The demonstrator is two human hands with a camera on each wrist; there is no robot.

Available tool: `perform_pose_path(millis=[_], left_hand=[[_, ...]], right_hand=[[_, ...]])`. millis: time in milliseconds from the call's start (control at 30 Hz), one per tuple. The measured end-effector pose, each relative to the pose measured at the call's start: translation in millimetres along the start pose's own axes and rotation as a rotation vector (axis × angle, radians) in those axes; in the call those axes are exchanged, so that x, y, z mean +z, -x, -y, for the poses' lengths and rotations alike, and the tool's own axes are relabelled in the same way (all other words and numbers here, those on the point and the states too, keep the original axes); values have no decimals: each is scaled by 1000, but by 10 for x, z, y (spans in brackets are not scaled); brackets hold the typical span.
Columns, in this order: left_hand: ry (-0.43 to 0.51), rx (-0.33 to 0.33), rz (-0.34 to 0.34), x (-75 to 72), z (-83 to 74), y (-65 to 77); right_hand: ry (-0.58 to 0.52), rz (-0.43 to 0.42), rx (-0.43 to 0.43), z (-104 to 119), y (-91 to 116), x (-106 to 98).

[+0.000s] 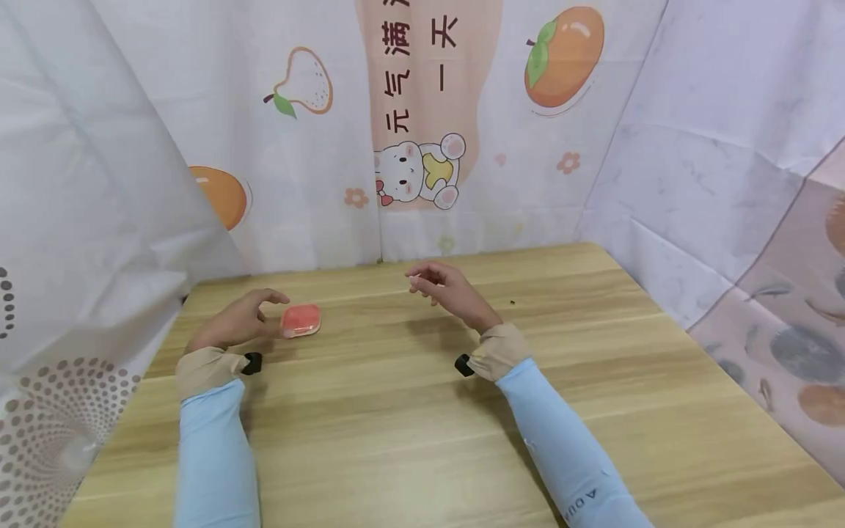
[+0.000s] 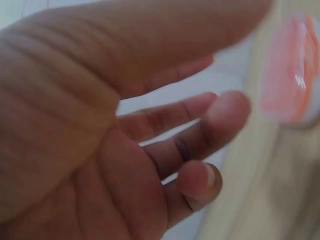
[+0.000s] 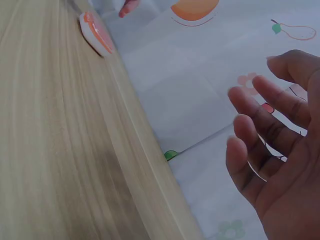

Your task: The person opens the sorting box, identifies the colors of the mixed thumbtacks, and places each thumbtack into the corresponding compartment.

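Note:
A small box with a clear lid and pink-red contents [image 1: 301, 320] lies on the left part of the table. Just left of it is my left hand [image 1: 239, 320], fingers loosely bent and thumb side toward the box. In the left wrist view the box [image 2: 290, 75] sits beyond the fingertips, with a gap between, and the palm holds nothing. My right hand [image 1: 449, 289] hovers over the middle back of the table, its fingers relaxed and bent. The right wrist view shows that hand [image 3: 280, 135] with nothing in it, far from the box [image 3: 96, 34].
The wood-grain table [image 1: 396, 425] ends at a printed curtain [image 1: 304, 183] along the back. More white cloth [image 1: 700, 161] hangs at the right side and at the left. A tiny dark speck [image 1: 512, 302] lies right of the right hand.

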State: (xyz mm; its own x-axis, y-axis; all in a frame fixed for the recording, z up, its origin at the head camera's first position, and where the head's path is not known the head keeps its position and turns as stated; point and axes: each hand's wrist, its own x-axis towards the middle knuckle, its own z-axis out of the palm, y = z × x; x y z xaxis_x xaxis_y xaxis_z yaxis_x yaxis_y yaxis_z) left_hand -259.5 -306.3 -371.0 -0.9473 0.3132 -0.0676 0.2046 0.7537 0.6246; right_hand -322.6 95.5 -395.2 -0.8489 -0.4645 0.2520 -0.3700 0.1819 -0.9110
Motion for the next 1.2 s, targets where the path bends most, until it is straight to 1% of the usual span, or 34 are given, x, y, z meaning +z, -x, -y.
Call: perform_pose_path(millis=[133, 233, 300, 433, 567, 800, 900, 1000, 1133, 1200], left_hand=[[-24, -49, 30, -19, 86, 59], [-41, -65, 47, 2, 152, 64], [-32, -68, 58, 25, 200, 55], [-22, -48, 75, 76, 269, 11], [-31, -39, 69, 120, 290, -39], [-31, -106, 62, 192, 340, -140], [-19, -108, 60, 215, 360, -172], [-27, -103, 42, 241, 365, -199], [-48, -78, 20, 280, 339, -239], [-39, -70, 26, 307, 315, -267]], right_hand=[[33, 49, -4, 24, -22, 10], [53, 91, 16, 32, -5, 26], [66, 110, 30, 37, 18, 47], [94, 131, 40, 37, 44, 78], [107, 160, 45, 33, 51, 89], [82, 188, 52, 23, 58, 89], [73, 188, 54, 6, 43, 91], [69, 190, 67, -10, 29, 97], [72, 197, 86, -28, 27, 105], [76, 205, 91, -43, 33, 100]])
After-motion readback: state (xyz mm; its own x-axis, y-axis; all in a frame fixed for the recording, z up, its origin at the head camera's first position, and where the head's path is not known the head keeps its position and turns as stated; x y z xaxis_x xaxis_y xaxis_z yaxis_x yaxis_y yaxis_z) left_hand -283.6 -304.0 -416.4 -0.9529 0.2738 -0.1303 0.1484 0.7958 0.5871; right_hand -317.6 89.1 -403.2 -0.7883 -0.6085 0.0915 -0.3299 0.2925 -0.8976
